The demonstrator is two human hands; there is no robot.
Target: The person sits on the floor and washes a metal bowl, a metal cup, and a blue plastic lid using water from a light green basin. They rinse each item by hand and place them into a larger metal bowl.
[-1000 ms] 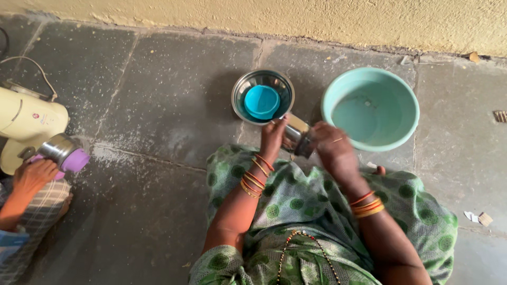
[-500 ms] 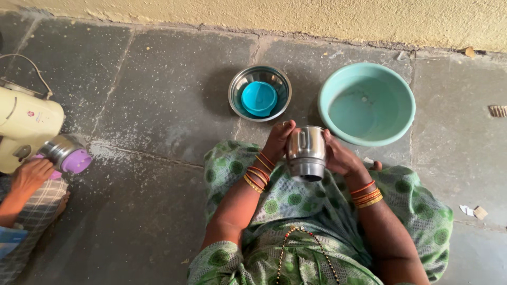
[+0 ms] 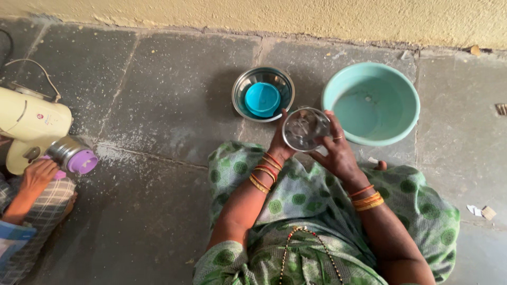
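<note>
Above: both hands hold a steel jar [image 3: 306, 129] over the lap, open mouth toward the camera.
Left hand [image 3: 279, 143] and right hand [image 3: 338, 153] each have their grip clamped on the jar's sides. Beyond it on the stone floor [image 3: 158, 95] sit a steel bowl [image 3: 246, 85] holding a blue cup [image 3: 262, 99] and a teal basin [image 3: 371, 103]. At far left, another person's hand [image 3: 38, 177] rests by a cream grinder [image 3: 31, 124].

One steel jar [image 3: 306, 129], one steel bowl [image 3: 263, 94] holding one blue lid [image 3: 262, 99], one teal basin [image 3: 371, 103]. One cream grinder [image 3: 29, 126], one purple-lidded jar [image 3: 75, 157]. Two paper scraps [image 3: 481, 211] on the floor.
</note>
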